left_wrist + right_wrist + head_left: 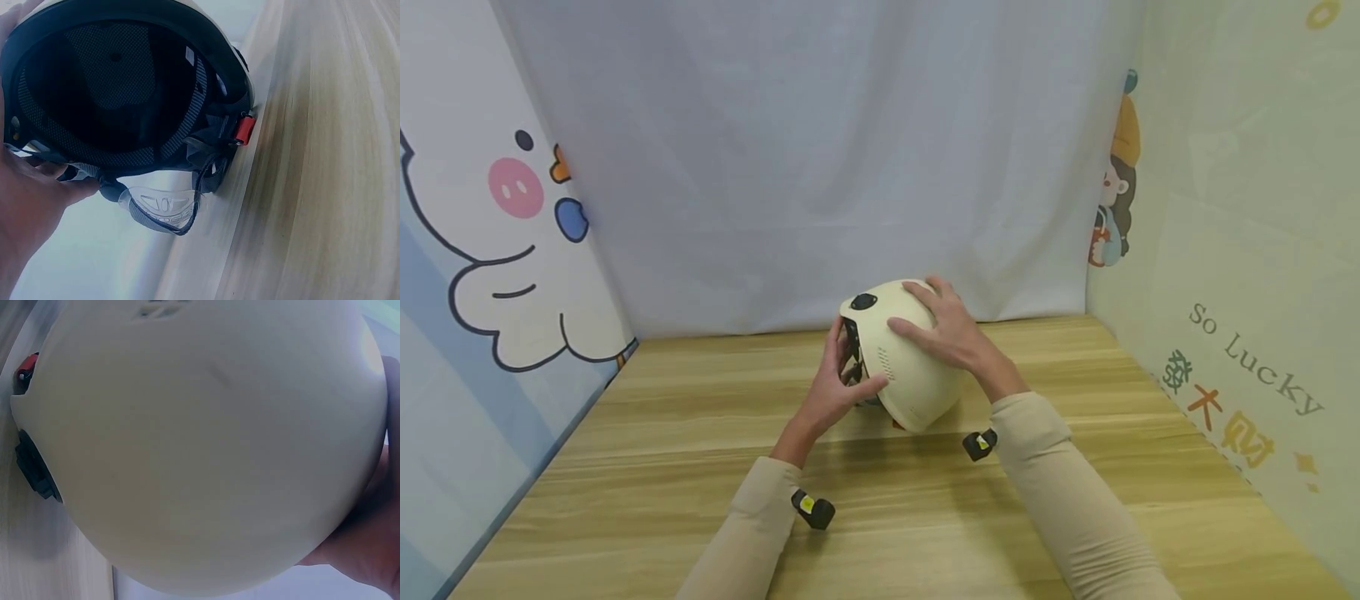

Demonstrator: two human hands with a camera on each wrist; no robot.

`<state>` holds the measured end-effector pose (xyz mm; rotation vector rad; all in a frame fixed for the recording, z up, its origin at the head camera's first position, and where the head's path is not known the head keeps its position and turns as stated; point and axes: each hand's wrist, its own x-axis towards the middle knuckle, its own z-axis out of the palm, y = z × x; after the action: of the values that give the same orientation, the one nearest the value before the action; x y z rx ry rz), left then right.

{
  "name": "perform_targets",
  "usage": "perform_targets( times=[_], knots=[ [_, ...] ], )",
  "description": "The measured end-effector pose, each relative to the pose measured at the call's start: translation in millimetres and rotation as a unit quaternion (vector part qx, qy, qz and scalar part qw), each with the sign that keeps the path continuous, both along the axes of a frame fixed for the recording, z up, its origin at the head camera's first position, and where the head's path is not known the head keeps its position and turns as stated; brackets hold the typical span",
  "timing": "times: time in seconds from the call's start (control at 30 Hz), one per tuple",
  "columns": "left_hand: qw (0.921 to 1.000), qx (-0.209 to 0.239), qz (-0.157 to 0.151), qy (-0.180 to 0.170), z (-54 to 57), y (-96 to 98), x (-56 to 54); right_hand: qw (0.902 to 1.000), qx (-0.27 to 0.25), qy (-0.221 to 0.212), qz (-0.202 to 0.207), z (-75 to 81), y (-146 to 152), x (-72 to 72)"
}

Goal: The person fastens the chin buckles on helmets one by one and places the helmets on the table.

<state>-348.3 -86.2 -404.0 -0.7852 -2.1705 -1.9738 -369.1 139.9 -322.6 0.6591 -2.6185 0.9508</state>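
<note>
Head view: you hold the cream helmet (pixel 906 379) with 2 hands. Your left hand (pixel 831 385) grips its rim, thumb laid on the outside; your right hand (pixel 953 332) holds the other side, fingers spread and curved over the dome. The helmet is tipped between them, its opening toward your left hand. A black knob (pixel 863 302) sits just above your left fingertips. The wooden table (pixel 700 467) spreads around your grip, a pale curtain (pixel 820 150) beyond it.

Left wrist view: the dark lining (pixel 115 81) faces you. Across the opening from your left hand, a red clip (pixel 245 129) lies beside the table; whether they touch, you cannot tell. A clear chin cup (pixel 164 206) hangs near your fingers.

Right wrist view: your right hand shows only partly, against the dome. A dark knob (pixel 36 465) lies opposite it.
</note>
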Motion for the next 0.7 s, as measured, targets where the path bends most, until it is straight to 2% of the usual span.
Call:
perform_targets(
  times=[0.1,0.27,0.33,0.4,0.5,0.57,0.63,0.7],
  knots=[
    [0.9999,-0.002,0.011,0.007,-1.5,2.1,0.6,1.0000,-0.003,-0.002,-0.003,-1.0,0.6,0.0],
    [0.9953,-0.013,0.072,0.063,-1.5,8.8,1.7,0.9999,-0.011,0.004,-0.010,-1.6,3.3,1.3],
    [0.9917,-0.010,0.096,0.085,1.0,12.3,4.8,0.9998,-0.018,0.005,-0.010,-1.2,4.4,2.2],
    [0.9896,0.002,0.105,0.098,6.3,15.4,11.4,0.9997,-0.023,0.004,-0.009,-0.8,5.1,2.7],
    [0.9907,0.019,0.092,0.098,15.7,17.8,23.9,0.9996,-0.028,0.000,-0.007,-1.4,5.6,2.4],
    [0.9924,0.028,0.070,0.097,18.9,17.1,28.2,0.9996,-0.027,-0.002,-0.008,-1.8,5.2,1.9],
    [0.9944,0.034,0.046,0.088,19.5,15.7,29.2,0.9996,-0.027,-0.003,-0.010,-2.2,4.5,1.4],
    [0.9955,0.044,0.026,0.080,12.0,13.7,22.2,0.9996,-0.028,-0.002,-0.011,-2.5,3.8,1.0]
  ],
)
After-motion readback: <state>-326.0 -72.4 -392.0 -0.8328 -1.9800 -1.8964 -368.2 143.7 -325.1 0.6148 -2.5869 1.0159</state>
